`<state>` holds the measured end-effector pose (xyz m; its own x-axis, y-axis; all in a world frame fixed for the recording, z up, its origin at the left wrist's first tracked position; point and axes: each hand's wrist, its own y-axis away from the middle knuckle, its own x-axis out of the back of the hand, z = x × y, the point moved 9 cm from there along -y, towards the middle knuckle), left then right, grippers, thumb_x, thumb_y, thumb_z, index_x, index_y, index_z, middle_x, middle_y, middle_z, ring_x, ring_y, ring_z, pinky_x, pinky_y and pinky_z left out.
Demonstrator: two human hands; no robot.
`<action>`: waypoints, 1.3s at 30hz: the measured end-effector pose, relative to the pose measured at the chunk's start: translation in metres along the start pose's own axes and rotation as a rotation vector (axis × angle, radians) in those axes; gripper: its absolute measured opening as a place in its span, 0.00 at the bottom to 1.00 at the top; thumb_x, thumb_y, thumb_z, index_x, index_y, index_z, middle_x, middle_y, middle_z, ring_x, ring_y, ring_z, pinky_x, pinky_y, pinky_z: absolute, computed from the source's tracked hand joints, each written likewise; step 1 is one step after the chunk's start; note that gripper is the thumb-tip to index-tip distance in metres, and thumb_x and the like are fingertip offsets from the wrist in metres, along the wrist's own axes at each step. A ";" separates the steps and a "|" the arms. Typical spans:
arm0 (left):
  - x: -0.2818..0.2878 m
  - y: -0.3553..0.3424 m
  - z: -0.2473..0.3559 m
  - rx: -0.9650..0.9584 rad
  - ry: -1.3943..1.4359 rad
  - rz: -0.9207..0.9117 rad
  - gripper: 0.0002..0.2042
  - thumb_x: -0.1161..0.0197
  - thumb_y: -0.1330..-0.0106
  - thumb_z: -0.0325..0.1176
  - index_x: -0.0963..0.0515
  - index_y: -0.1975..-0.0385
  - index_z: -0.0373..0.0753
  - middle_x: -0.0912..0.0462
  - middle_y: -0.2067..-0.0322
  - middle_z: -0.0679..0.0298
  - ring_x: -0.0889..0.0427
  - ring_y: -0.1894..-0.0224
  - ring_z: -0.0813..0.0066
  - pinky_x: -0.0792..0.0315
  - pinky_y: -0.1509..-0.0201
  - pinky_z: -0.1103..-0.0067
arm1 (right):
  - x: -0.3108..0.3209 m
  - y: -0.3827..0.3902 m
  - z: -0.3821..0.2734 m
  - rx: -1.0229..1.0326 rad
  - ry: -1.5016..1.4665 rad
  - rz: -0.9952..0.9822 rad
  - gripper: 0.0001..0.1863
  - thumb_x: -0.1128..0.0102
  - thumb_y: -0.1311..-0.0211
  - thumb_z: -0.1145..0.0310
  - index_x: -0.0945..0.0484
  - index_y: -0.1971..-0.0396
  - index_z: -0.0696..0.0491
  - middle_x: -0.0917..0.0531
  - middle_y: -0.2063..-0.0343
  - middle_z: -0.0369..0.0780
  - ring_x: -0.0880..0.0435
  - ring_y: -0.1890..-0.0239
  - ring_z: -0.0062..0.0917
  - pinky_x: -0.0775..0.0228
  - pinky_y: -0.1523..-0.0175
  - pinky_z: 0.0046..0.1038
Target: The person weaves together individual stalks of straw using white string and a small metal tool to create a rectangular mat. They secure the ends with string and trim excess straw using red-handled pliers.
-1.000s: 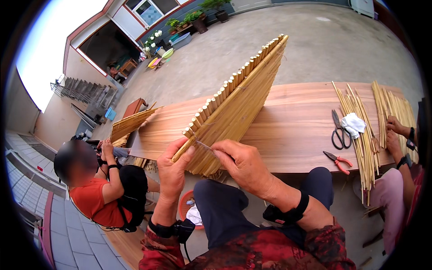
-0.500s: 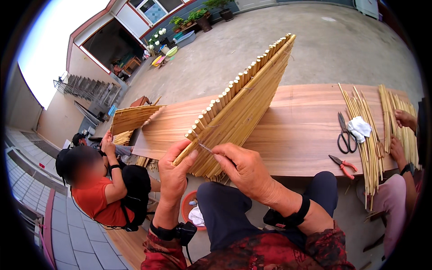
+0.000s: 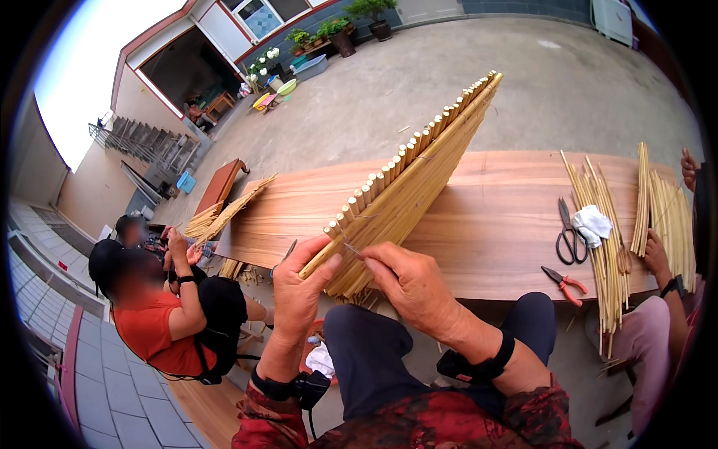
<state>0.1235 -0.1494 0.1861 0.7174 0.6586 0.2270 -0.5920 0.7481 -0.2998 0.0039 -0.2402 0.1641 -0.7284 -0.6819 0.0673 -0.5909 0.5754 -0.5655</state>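
Observation:
A panel of bundled straw-coloured stalks (image 3: 419,194), bound with thin ties, stands tilted over the wooden table (image 3: 493,262), a row of cut ends along its upper edge. My left hand (image 3: 303,280) grips the panel's near corner, thumb on the rod along its edge. Just right of it, my right hand (image 3: 407,288) pinches a fine pale thread or wire (image 3: 350,246) that runs to the panel; which of the two it is, I cannot tell. Black-handled scissors (image 3: 570,243), red-handled pliers (image 3: 565,286) and a white cloth (image 3: 591,224) are to the right, by loose stalks (image 3: 609,284).
Co-workers sit close at left (image 3: 164,322) and right (image 3: 654,322), with more stalks (image 3: 232,209) at the table's left end. An orange basin (image 3: 327,378) with cloth is by my knees. Potted plants (image 3: 340,41) line the courtyard's far wall.
The panel and my hands sit slightly lower and further right. The right co-worker's upper hand has risen. At left, the held stalks have shifted and another person shows behind.

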 end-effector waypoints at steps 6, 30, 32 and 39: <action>-0.004 0.001 0.002 0.000 -0.029 0.002 0.15 0.39 0.45 0.26 0.27 0.58 0.29 0.24 0.63 0.63 0.26 0.61 0.81 0.33 0.56 0.85 | 0.006 0.004 0.003 -0.025 -0.043 -0.002 0.05 0.51 0.43 0.74 0.28 0.68 0.58 0.24 0.75 0.45 0.23 0.72 0.36 0.32 0.68 0.29; -0.087 0.058 -0.020 -0.366 -0.373 -0.410 0.30 0.35 0.53 0.26 0.37 0.47 0.36 0.33 0.49 0.52 0.34 0.45 0.58 0.41 0.43 0.69 | 0.055 0.083 0.075 -0.515 -1.045 0.482 0.10 0.59 0.36 0.66 0.34 0.64 0.58 0.26 0.61 0.43 0.26 0.56 0.35 0.30 0.53 0.37; -0.098 0.068 -0.030 -0.475 -0.440 -0.485 0.34 0.34 0.56 0.27 0.40 0.45 0.36 0.35 0.47 0.53 0.37 0.43 0.59 0.45 0.42 0.63 | 0.061 0.098 0.080 -0.576 -1.015 0.503 0.11 0.60 0.36 0.66 0.34 0.63 0.58 0.26 0.61 0.43 0.26 0.55 0.35 0.30 0.53 0.37; -0.090 0.073 -0.056 -0.468 -0.450 -0.446 0.37 0.36 0.61 0.23 0.42 0.45 0.34 0.36 0.46 0.53 0.38 0.42 0.58 0.45 0.42 0.63 | 0.061 0.125 0.095 -0.625 -0.959 0.529 0.14 0.61 0.36 0.67 0.34 0.57 0.59 0.27 0.56 0.44 0.27 0.53 0.33 0.33 0.51 0.38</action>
<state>0.0362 -0.1581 0.0918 0.5744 0.3480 0.7409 0.0051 0.9036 -0.4283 -0.0815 -0.2532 0.0194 -0.5360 -0.2054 -0.8189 -0.5583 0.8138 0.1613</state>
